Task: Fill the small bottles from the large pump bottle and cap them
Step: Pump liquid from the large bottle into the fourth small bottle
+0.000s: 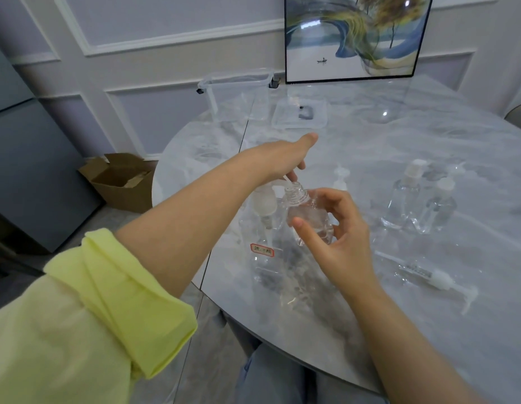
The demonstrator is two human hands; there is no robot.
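Small bottle [304, 211], uncapped and tilted, is sitting in our right hand [338, 237], whose grip is curling round its body above the tabletop [428, 135]. Our left hand [285, 158] is pressing down on the large pump bottle [266, 252]; its nozzle [287, 179] is meeting the open neck. Two capped bottles [419, 199] are standing to the right, a loose pump [434, 277] lying nearby.

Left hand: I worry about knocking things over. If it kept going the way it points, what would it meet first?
Probably the flat clear plastic lid lying beyond the left hand, with the clear plastic bin just left of that line. Depth is unclear, so the hand might pass above it.
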